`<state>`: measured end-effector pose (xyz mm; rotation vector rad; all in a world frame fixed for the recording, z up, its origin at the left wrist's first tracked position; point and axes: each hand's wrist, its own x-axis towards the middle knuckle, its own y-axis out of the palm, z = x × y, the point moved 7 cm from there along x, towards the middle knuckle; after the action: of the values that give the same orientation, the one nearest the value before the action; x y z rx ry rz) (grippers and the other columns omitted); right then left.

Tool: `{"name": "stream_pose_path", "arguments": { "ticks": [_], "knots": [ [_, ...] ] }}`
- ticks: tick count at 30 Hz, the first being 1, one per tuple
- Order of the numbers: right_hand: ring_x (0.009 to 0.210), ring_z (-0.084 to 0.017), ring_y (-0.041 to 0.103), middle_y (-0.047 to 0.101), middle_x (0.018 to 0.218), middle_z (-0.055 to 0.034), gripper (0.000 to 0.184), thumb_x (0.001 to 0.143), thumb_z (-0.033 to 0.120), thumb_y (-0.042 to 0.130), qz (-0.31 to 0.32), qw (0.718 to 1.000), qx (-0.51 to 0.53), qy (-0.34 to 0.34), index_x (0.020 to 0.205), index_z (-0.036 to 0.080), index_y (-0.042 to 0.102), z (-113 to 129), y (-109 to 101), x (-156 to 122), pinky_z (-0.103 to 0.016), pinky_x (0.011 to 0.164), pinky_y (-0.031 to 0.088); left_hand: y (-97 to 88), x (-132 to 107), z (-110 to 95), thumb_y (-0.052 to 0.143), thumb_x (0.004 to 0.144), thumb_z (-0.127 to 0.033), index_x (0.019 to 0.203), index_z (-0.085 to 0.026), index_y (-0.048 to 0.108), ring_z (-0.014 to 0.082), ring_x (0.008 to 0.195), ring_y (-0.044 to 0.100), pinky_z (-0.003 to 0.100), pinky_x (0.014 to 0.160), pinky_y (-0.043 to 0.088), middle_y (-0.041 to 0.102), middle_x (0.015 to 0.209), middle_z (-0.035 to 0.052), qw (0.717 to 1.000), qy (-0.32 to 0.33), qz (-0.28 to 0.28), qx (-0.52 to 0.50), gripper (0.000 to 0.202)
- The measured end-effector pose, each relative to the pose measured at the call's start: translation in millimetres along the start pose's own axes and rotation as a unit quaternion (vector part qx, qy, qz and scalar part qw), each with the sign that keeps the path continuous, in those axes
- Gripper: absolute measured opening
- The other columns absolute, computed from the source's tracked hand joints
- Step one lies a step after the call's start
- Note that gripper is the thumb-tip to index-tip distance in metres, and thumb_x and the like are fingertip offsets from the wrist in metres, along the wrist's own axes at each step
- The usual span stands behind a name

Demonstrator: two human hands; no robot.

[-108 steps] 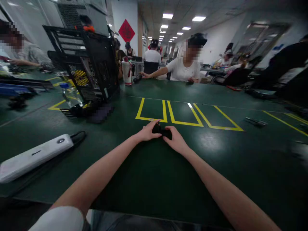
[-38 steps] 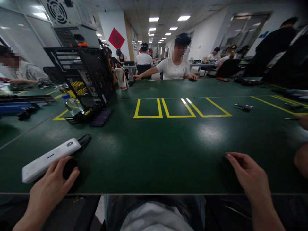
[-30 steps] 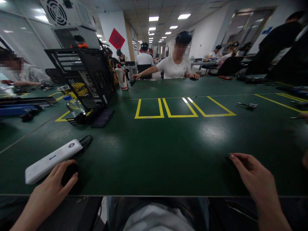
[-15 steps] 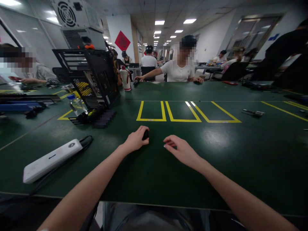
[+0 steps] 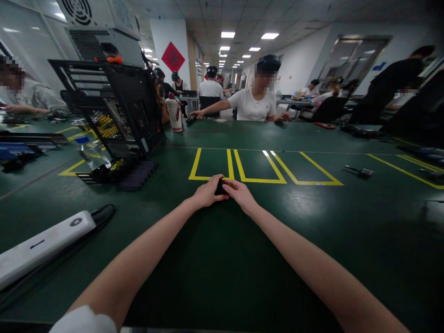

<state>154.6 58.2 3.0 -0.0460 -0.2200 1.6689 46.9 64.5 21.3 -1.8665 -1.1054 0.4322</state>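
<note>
A small black object (image 5: 220, 187), rounded and too dark to identify, sits between my hands just in front of the yellow taped outlines. My left hand (image 5: 209, 192) is closed around its left side, thumb low and fingers over the top. From the other side, the fingertips of my right hand (image 5: 240, 193) press on it, with the fingers bent together. Both hands hide much of the object. They are low over the green table (image 5: 222, 259); whether the object touches the surface I cannot tell.
On the left lie a white power strip (image 5: 45, 243), a clear bottle (image 5: 93, 152) and a black computer case (image 5: 118, 108). Behind them stands a paper cup (image 5: 174, 114). A metal tool (image 5: 359, 171) lies on the right. Across the table sits a person in white (image 5: 256, 102).
My right hand has moved left and now touches the black object. My left hand, holding it, has shifted slightly right and forward. The camera view has shifted.
</note>
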Motion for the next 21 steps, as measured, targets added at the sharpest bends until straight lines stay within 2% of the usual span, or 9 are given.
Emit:
{"name": "stream_pose_path", "arguments": {
  "ticks": [8,15,19,21],
  "knots": [
    [0.100,-0.014,0.055,0.057,0.105,-0.0035,0.027,0.076,0.020,0.051,0.037,0.996,0.005,-0.085,0.103,0.020,0.050,14,8,-30,-0.032,0.091,0.042,-1.2,-29,-15,0.058,0.072,-0.040,0.124,-0.025,0.023,0.0251,0.107,0.049,0.039,0.082,0.045,0.042,0.123,0.0070,0.997,0.051,-0.061,0.003,0.064],
    [0.099,-0.016,0.054,0.055,0.100,-0.0013,0.025,0.070,0.023,0.060,0.038,0.994,0.061,-0.085,0.094,0.022,0.052,11,8,-29,-0.035,0.091,0.042,-2.6,-27,-17,0.061,0.071,-0.034,0.121,-0.024,0.024,0.0241,0.109,0.048,0.041,0.086,0.044,0.043,0.121,0.0075,0.990,0.109,-0.092,0.019,0.063],
    [0.095,-0.015,0.055,0.056,0.094,-0.0008,0.018,0.073,0.027,0.058,0.015,0.995,0.050,-0.091,0.090,0.022,0.053,11,6,-26,-0.035,0.091,0.042,-3.6,-27,-18,0.062,0.071,-0.032,0.121,-0.024,0.025,0.0236,0.108,0.049,0.042,0.086,0.044,0.042,0.121,0.0080,0.986,0.133,-0.095,0.020,0.063],
    [0.096,-0.016,0.055,0.056,0.097,-0.0015,0.022,0.073,0.028,0.058,0.010,0.996,0.037,-0.085,0.093,0.022,0.053,9,5,-25,-0.036,0.091,0.042,-3.4,-27,-18,0.062,0.070,-0.032,0.121,-0.024,0.025,0.0241,0.107,0.049,0.042,0.085,0.044,0.043,0.120,0.0083,0.986,0.133,-0.096,0.021,0.064]
  ]
}}
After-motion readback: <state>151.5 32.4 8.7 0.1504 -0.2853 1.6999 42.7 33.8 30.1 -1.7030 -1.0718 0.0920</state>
